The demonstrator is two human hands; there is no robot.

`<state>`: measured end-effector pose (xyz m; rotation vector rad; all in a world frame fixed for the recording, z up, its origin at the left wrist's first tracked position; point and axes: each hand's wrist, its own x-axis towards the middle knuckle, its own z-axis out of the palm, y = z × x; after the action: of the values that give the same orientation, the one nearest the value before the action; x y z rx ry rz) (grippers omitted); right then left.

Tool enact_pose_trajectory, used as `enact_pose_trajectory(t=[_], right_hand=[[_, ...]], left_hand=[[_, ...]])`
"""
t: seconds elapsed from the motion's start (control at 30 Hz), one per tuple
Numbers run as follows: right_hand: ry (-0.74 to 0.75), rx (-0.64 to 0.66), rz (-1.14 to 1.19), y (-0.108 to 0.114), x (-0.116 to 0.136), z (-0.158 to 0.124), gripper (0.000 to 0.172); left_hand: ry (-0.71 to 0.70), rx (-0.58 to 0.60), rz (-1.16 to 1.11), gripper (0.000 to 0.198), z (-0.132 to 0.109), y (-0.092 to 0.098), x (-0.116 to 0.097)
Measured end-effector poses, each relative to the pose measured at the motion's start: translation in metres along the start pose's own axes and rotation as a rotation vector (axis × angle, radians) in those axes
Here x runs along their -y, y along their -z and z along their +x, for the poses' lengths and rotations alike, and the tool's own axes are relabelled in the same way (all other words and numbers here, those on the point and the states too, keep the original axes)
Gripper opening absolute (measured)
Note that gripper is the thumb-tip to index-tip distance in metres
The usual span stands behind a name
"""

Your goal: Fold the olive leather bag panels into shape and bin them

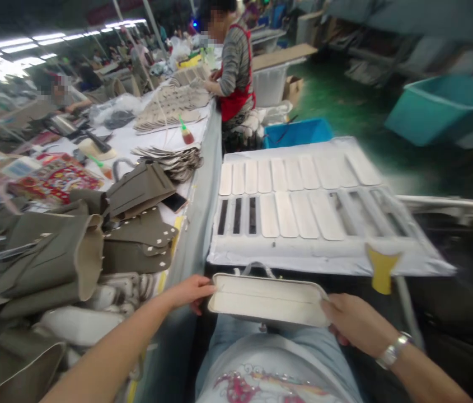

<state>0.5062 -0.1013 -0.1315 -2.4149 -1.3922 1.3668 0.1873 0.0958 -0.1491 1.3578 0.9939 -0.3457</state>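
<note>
A handbag lies across my lap with its long, cream, round-cornered panel facing me. A line runs lengthwise along that panel, and a grey looped strap shows behind its far edge. My left hand pinches the left end, thumb and fingertips at the corner. At the opposite end, my right hand grips the corner, its fingers partly hidden under the edge. Just beyond the bag is a white-covered board with two rows of long slots, many with cream strips lying in them.
To the left, a worktable holds olive-brown bag pieces, a stack of cut parts, a phone and a glue bottle. A yellow tab hangs at the board's front edge. A co-worker in a red apron works farther up.
</note>
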Motion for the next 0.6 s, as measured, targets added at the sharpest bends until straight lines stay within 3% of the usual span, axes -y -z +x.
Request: enact_pose_trajectory(t=[0.17, 0.27, 0.33, 0.4, 0.5, 0.6], right_hand=[[0.015, 0.012, 0.089, 0.009, 0.004, -0.012, 0.035], [0.003, 0.015, 0.126, 0.007, 0.002, -0.016, 0.028], [-0.013, 0.011, 0.146, 0.004, 0.002, -0.017, 0.024], [-0.028, -0.001, 0.158, 0.0, 0.002, -0.016, 0.024], [-0.044, -0.013, 0.155, -0.003, 0.005, -0.014, 0.028], [-0.06, -0.028, 0.119, -0.004, 0.008, -0.015, 0.032]], left_hand=[[0.102, 0.032, 0.131, 0.049, 0.007, 0.004, -0.007], [-0.038, -0.153, 0.499, 0.036, -0.004, -0.007, -0.022], [-0.249, -0.351, 0.801, 0.028, -0.014, -0.029, -0.038], [-0.506, -0.435, 0.939, 0.02, -0.016, -0.06, -0.055], [-0.813, -0.311, 1.006, 0.037, 0.001, -0.107, -0.076], [-0.853, -0.185, 1.142, 0.056, 0.026, -0.138, -0.088]])
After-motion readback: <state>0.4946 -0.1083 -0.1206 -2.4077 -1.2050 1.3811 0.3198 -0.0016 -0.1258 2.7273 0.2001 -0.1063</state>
